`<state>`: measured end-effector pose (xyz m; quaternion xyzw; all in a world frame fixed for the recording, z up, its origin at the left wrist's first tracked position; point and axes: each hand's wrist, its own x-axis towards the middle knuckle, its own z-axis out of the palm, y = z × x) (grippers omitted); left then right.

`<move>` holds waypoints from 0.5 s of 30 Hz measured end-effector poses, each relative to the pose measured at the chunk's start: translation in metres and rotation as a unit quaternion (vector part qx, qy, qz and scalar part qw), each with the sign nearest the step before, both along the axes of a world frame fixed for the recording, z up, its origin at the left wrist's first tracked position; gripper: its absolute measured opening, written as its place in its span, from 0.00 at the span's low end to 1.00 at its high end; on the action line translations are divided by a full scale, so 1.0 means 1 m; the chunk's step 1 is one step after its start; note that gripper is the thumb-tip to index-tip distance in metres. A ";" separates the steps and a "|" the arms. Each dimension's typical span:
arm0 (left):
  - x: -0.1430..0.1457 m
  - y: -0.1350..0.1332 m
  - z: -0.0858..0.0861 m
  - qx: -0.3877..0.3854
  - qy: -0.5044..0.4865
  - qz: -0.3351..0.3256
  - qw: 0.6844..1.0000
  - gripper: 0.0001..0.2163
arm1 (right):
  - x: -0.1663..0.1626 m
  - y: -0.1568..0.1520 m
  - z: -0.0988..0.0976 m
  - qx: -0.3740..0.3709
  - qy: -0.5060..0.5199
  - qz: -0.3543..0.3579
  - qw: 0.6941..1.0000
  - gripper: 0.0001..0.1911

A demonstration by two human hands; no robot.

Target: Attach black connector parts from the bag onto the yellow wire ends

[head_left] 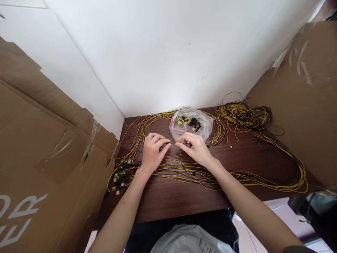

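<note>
Above the middle of the table, my left hand [154, 151] is closed in a pinch, with a small dark piece showing at its fingertips. A thin yellow wire [173, 142] spans the short gap to my right hand [196, 149], whose thumb and forefinger pinch its other side. What the small dark piece is, I cannot make out. Just behind my right hand sits a clear plastic bag [208, 123] holding black and yellow small parts [193, 123]. Below both hands, a bundle of yellow and black wires [184, 171] runs across the table, passing under my forearms.
Black and yellow connectors [121, 175] lie at the table's left side, on wire ends. A tangled wire coil [243, 114] rests at the back right. Cardboard walls stand left [52, 140] and right [297, 105] of the brown table [168, 203]; a white wall [163, 63] rises behind.
</note>
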<state>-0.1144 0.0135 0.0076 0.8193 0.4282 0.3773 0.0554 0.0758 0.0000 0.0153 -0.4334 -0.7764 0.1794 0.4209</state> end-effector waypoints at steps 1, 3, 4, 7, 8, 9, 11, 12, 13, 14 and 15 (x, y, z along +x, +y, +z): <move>-0.001 0.001 0.000 0.002 -0.007 0.009 1.000 0.06 | 0.002 0.001 0.000 0.001 -0.011 -0.007 1.000 0.06; -0.003 0.002 0.000 0.006 -0.016 0.023 1.000 0.06 | 0.006 0.003 -0.001 0.000 -0.028 -0.018 0.999 0.06; -0.003 0.002 -0.001 0.008 -0.017 0.027 0.999 0.06 | 0.008 0.004 -0.001 -0.001 -0.030 -0.021 0.999 0.06; -0.004 0.003 -0.001 0.012 -0.014 0.036 0.999 0.06 | 0.010 0.005 0.001 -0.004 -0.009 -0.024 1.000 0.05; -0.004 0.003 -0.001 0.012 -0.013 0.037 0.999 0.06 | 0.010 0.005 0.001 -0.004 0.001 -0.024 1.000 0.05; -0.003 0.003 -0.001 0.012 -0.011 0.038 0.999 0.06 | 0.009 0.005 0.001 -0.004 0.010 -0.024 1.000 0.06; -0.003 0.003 -0.001 0.012 -0.011 0.039 0.999 0.06 | 0.009 0.005 0.002 -0.002 0.020 -0.026 0.999 0.06; -0.003 0.003 -0.001 0.012 -0.011 0.039 0.999 0.06 | 0.009 0.005 0.002 -0.001 0.023 -0.027 0.999 0.06; -0.003 0.003 -0.001 0.012 -0.013 0.040 0.999 0.06 | 0.009 0.006 0.001 0.000 0.025 -0.028 0.999 0.06; -0.003 0.003 -0.001 0.011 -0.015 0.042 0.999 0.06 | 0.009 0.006 0.001 0.000 0.026 -0.030 0.999 0.06; -0.003 0.003 -0.001 0.011 -0.017 0.043 0.999 0.06 | 0.010 0.006 0.001 -0.001 0.026 -0.030 0.999 0.06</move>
